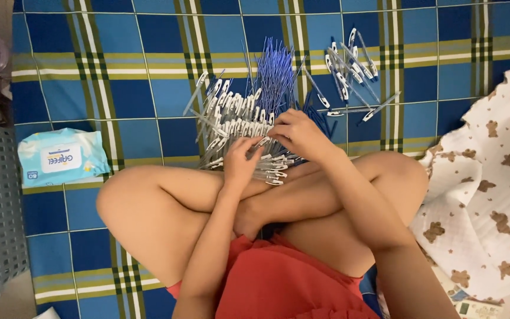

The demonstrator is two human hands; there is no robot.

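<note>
A person sits cross-legged on a blue, green and white plaid mat (149,71). The left hand (240,159) pinches one clear plastic pen barrel (262,142) at the near edge of the heap of clear pen barrels (231,115). The right hand (299,133) curls over that same spot, its fingers hiding what they grip. Blue ink refills (275,74) fan out beyond the heap; a smaller bunch of barrels (349,71) lies right of it.

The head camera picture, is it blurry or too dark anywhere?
Head view: evenly lit, soft shadows only under the legs; the left hand and right hand look slightly soft over the sharp pile of clear pen barrels; no glare on the plaid mat.
</note>
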